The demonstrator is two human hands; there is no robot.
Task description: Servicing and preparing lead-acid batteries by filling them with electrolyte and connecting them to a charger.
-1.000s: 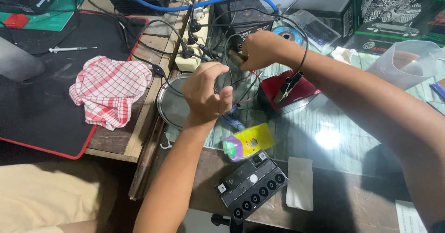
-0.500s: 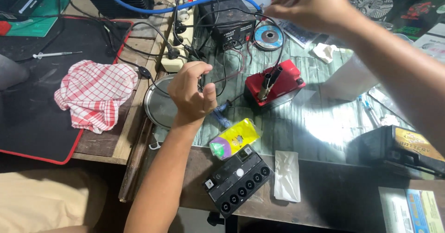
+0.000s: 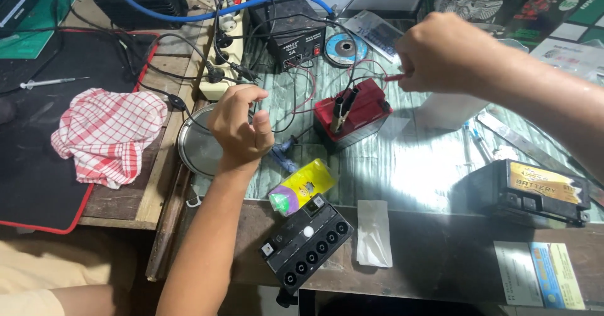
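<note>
The left hand [image 3: 239,127] is curled shut around thin black wires [image 3: 277,111], held above a round shiny metal dish [image 3: 192,146] at the edge of the wooden bench [image 3: 126,209]. The right hand [image 3: 443,52] is pinched closed on a thin red-tipped lead [image 3: 393,77], just beside the small red rectangular battery [image 3: 352,111] that sits mid-table on the green patterned surface [image 3: 409,165]. Two dark clips [image 3: 345,105] are already seated on top of the red battery, with red and black wires run back to the black boxy charger unit [image 3: 289,36] behind it. So hookup is judged partly done; the lead in the right hand is not yet attached to anything visible.

Left untouched: a black battery with a row of round cell holes [image 3: 305,243] near the front edge, a second black battery with a yellow label [image 3: 535,190] at right, a yellow-and-purple plastic packet [image 3: 301,186], a white folded sachet [image 3: 373,233]. A red-and-white checked cloth [image 3: 107,133] lies on the black mat [image 3: 31,165] at left. A cream power strip [image 3: 220,64] is seen behind the left hand.
</note>
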